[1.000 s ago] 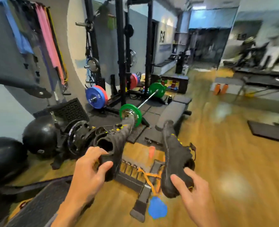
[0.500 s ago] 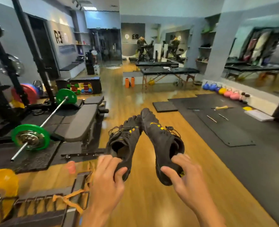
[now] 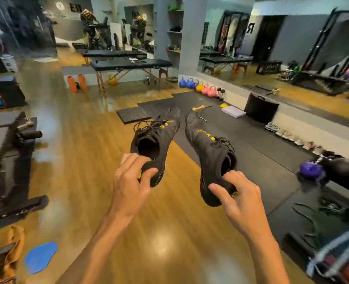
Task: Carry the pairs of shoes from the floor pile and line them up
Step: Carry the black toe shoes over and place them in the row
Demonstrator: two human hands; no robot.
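Note:
I carry a pair of black toe shoes with yellow marks, held up in the air over the wooden floor. My left hand (image 3: 131, 181) pinches the heel of the left black shoe (image 3: 159, 134), whose opening faces me. My right hand (image 3: 240, 198) grips the heel of the right black shoe (image 3: 205, 144), toes pointing away. A row of shoes (image 3: 292, 137) stands lined up along the low white ledge at the right, on the dark mat.
Black floor mats (image 3: 255, 158) cover the right side. Coloured kettlebells (image 3: 198, 88) line the mirror wall, massage tables (image 3: 128, 63) stand behind. A black bench (image 3: 7, 152) is at left, a blue pad (image 3: 40, 257) near my feet, a purple kettlebell (image 3: 310, 171) at right.
My view has swung right from the squat rack towards the mirror wall and the shoe row. Both hands kept their hold on the black shoes, which have spread slightly apart.

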